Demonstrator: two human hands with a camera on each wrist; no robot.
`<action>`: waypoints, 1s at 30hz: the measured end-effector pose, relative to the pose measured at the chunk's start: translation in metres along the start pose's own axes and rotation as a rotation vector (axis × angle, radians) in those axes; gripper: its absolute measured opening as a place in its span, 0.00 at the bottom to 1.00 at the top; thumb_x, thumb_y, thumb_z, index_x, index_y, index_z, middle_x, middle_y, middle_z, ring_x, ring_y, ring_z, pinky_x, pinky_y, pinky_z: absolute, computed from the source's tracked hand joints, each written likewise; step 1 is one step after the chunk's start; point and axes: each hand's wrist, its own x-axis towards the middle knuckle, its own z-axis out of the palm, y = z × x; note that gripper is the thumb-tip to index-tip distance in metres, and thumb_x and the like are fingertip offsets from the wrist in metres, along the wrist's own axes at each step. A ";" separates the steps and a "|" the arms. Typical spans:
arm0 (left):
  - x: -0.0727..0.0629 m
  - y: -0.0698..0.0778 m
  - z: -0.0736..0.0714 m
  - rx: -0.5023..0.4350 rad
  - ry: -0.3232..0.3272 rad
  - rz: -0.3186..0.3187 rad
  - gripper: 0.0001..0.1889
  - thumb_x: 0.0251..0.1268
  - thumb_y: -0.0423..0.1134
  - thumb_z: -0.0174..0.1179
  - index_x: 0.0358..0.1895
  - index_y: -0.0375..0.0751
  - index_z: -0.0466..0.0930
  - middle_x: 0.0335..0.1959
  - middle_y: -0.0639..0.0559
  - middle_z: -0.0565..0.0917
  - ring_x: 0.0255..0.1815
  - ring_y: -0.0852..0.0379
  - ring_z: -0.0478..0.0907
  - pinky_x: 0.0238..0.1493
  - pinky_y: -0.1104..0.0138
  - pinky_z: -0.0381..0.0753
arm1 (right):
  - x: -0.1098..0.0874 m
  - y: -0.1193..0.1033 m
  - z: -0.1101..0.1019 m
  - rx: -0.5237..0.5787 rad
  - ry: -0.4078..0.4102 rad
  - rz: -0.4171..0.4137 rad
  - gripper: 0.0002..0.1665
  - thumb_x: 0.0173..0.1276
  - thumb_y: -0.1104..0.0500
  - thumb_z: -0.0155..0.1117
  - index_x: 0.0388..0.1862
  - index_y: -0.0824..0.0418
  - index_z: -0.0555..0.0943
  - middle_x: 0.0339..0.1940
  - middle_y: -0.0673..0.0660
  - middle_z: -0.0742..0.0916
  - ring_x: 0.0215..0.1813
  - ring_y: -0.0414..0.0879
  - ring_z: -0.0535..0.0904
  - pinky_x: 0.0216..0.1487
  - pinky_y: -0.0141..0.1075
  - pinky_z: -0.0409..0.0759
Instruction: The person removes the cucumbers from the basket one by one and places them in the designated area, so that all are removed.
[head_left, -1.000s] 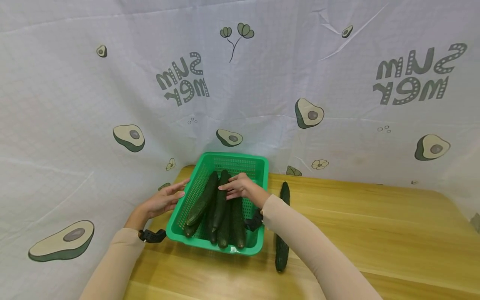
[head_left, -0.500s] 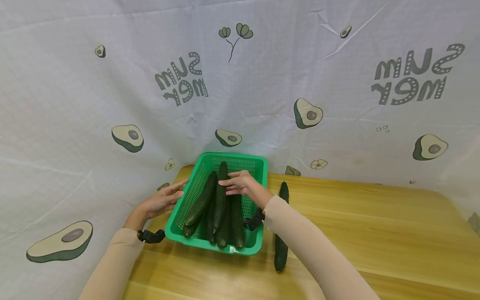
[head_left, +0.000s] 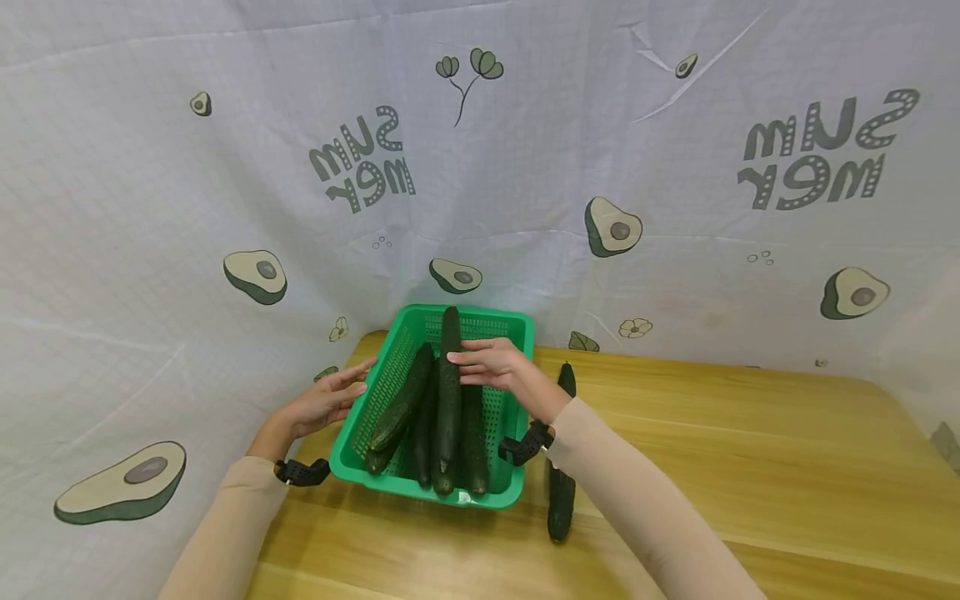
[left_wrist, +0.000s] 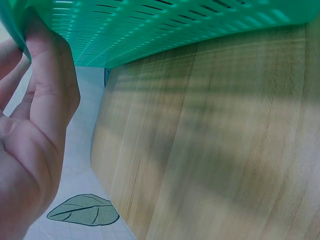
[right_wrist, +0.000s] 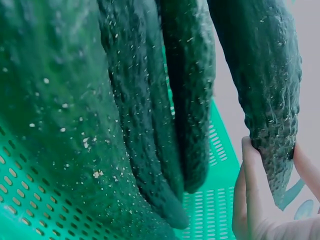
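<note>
A dark green cucumber [head_left: 448, 408] is pinched near its far end between the thumb and fingers of my right hand [head_left: 495, 365]. The right wrist view shows that end of the held cucumber [right_wrist: 272, 95] raised apart from the others. Below and beside it, several more cucumbers [head_left: 405, 400] lie lengthwise in a green perforated plastic basket [head_left: 529, 333]. My left hand [head_left: 318, 407] touches the basket's left rim from outside, fingers fairly straight; in the left wrist view the thumb [left_wrist: 47, 70] meets the basket wall [left_wrist: 150, 30].
One cucumber [head_left: 561, 500] lies alone on the wooden table [head_left: 712, 467], right of the basket and partly behind my right forearm. A white curtain [head_left: 525, 167] printed with avocados hangs behind and left of the table. Each wrist wears a black camera.
My right hand has moved slightly right and toward the far side, and the held cucumber has come up with it, its far end now near the basket's back rim. The left hand stays put.
</note>
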 end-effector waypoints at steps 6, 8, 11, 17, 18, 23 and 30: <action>-0.001 0.000 0.001 0.006 0.002 -0.009 0.32 0.84 0.36 0.42 0.83 0.49 0.38 0.81 0.38 0.32 0.76 0.38 0.55 0.57 0.62 0.78 | -0.012 -0.002 -0.009 0.043 -0.040 -0.015 0.35 0.76 0.70 0.56 0.78 0.67 0.58 0.76 0.70 0.64 0.75 0.66 0.59 0.68 0.52 0.67; -0.002 -0.001 0.001 0.013 -0.001 -0.007 0.33 0.84 0.37 0.43 0.82 0.48 0.38 0.80 0.37 0.31 0.76 0.37 0.53 0.58 0.62 0.78 | -0.017 -0.003 -0.013 0.045 -0.049 -0.021 0.35 0.76 0.70 0.55 0.79 0.66 0.57 0.76 0.70 0.63 0.76 0.65 0.58 0.69 0.52 0.66; -0.002 -0.001 0.001 0.006 0.003 -0.011 0.33 0.84 0.37 0.43 0.83 0.49 0.39 0.81 0.38 0.32 0.77 0.36 0.50 0.58 0.63 0.77 | -0.023 -0.003 -0.018 0.036 -0.070 -0.045 0.36 0.77 0.70 0.53 0.80 0.66 0.55 0.77 0.70 0.61 0.76 0.66 0.57 0.70 0.52 0.65; 0.000 -0.001 0.001 -0.002 0.007 -0.020 0.32 0.84 0.34 0.40 0.83 0.48 0.38 0.81 0.44 0.33 0.78 0.37 0.46 0.59 0.65 0.77 | -0.037 -0.001 -0.034 -0.022 -0.034 -0.072 0.37 0.76 0.63 0.60 0.79 0.63 0.59 0.75 0.67 0.67 0.74 0.62 0.63 0.68 0.48 0.69; 0.000 -0.001 0.001 -0.004 0.007 -0.021 0.32 0.84 0.33 0.39 0.83 0.48 0.38 0.82 0.44 0.34 0.77 0.36 0.47 0.58 0.64 0.77 | -0.039 -0.001 -0.036 -0.026 -0.029 -0.075 0.37 0.76 0.63 0.60 0.79 0.62 0.59 0.75 0.66 0.67 0.74 0.61 0.64 0.68 0.48 0.69; 0.001 0.001 0.001 -0.014 0.010 -0.025 0.32 0.84 0.34 0.40 0.83 0.48 0.38 0.82 0.43 0.36 0.76 0.38 0.54 0.57 0.62 0.78 | -0.046 -0.001 -0.051 -0.015 -0.041 -0.100 0.36 0.78 0.64 0.55 0.81 0.63 0.55 0.77 0.68 0.63 0.76 0.62 0.60 0.69 0.48 0.67; 0.000 0.002 0.001 -0.014 0.011 -0.026 0.32 0.84 0.33 0.39 0.82 0.46 0.36 0.81 0.41 0.32 0.77 0.35 0.49 0.57 0.64 0.78 | -0.058 0.002 -0.074 0.016 -0.097 -0.130 0.38 0.80 0.67 0.50 0.82 0.64 0.47 0.80 0.70 0.53 0.79 0.65 0.48 0.74 0.52 0.56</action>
